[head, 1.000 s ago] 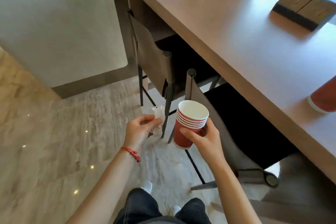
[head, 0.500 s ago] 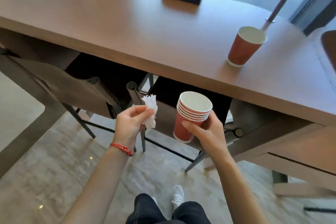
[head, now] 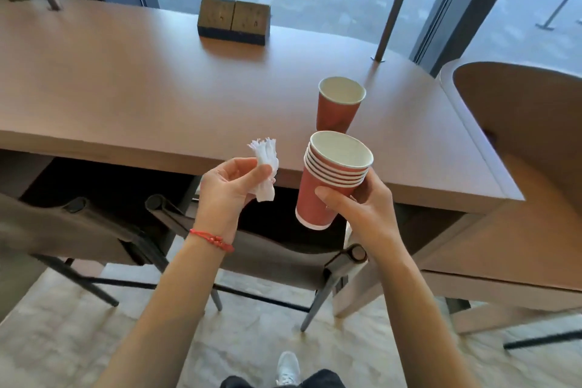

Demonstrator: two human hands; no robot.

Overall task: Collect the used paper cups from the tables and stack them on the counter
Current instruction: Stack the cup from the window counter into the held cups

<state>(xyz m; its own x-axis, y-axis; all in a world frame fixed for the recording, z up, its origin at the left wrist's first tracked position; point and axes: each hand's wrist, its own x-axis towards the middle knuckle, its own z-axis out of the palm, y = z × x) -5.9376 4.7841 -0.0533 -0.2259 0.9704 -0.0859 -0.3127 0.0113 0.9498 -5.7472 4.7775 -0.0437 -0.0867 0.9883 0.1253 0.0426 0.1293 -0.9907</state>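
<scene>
Head view, right hand (head: 362, 208) gripping cup stack (head: 327, 186), left hand (head: 226, 189) pinching tissue (head: 266, 167)

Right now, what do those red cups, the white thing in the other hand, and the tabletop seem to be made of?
The stack of cups in the right hand and the single cup on the table look like paper: matte red walls, thin rolled white rims. The white wad pinched by the left hand looks like crumpled tissue, with frayed edges. The tabletop looks like smooth brown wood or laminate; I cannot tell which.

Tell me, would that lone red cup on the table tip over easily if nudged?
Probably. The lone cup looks like thin paper and seems empty, so likely light. It stands on its narrow base, wider at the rim, so a push up high might topple it.
</scene>
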